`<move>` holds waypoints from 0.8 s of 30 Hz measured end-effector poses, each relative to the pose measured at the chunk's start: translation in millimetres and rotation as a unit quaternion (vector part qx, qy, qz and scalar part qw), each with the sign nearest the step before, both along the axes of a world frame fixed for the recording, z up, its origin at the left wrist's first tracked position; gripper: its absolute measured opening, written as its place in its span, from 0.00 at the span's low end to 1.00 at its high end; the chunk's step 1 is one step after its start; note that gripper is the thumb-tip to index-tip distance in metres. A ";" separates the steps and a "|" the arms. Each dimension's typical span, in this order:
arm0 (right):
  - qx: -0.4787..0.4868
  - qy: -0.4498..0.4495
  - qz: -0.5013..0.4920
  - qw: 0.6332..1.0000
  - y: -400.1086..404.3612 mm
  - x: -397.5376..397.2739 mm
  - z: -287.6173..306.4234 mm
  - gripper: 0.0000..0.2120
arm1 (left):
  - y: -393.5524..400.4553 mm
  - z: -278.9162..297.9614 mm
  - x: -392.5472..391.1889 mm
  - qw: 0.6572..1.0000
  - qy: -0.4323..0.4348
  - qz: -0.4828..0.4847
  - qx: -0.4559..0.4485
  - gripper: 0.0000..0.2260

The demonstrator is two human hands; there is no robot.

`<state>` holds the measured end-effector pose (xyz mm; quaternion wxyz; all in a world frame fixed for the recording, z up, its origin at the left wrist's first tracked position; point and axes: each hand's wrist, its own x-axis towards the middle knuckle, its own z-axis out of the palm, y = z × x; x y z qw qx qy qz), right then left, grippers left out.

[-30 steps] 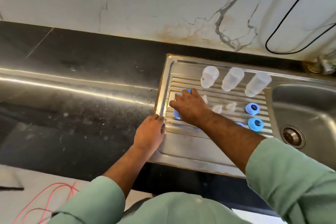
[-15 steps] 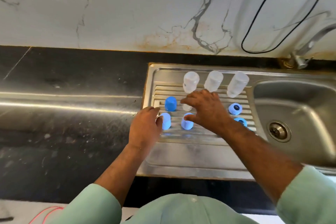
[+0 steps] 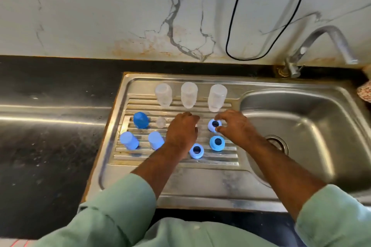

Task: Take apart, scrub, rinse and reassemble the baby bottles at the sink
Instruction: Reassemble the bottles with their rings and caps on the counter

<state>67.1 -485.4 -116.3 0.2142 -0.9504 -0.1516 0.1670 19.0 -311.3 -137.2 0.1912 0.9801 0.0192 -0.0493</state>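
The bottle parts sit apart on the draining board (image 3: 200, 184); it looks like putting-together time; the right hand (image 3: 234, 126) pinches a blue ring (image 3: 214, 125). The left hand (image 3: 181, 132) curls over something hidden; next, a teat (image 3: 161, 122) must go into that ring.

The steel drainboard (image 3: 200, 184) carries three clear bottles (image 3: 188, 95) in a back row. Three blue caps (image 3: 141, 120), one clear teat (image 3: 161, 122) and three blue rings (image 3: 217, 143) stand nearer.

Before me: veined marble wall (image 3: 100, 12), black cable (image 3: 232, 32), dark stone bench (image 3: 50, 86), steel tap (image 3: 329, 38).
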 end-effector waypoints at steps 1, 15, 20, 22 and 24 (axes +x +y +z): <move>0.001 0.011 -0.001 1.000 -2.6 3.9 -6.2 0.12 | -6.9 -3.1 7.8 0.999 0.015 -0.008 0.051 0.15; 0.023 0.025 -0.007 0.999 -0.7 13.3 -33.3 0.21 | -14.0 9.3 23.2 0.996 0.020 -0.014 0.083 0.18; 0.087 -0.061 -0.039 0.994 -13.8 -1.4 -8.1 0.23 | -13.4 26.2 4.0 0.997 -0.060 0.044 0.010 0.12; 0.068 -0.045 -0.023 0.996 -18.6 -6.5 -8.8 0.20 | -11.9 26.0 0.2 0.993 0.040 0.040 0.104 0.10; 0.070 -0.032 -0.011 0.997 -19.3 -10.7 -7.2 0.19 | -10.6 26.2 0.2 0.996 -0.007 0.078 0.044 0.08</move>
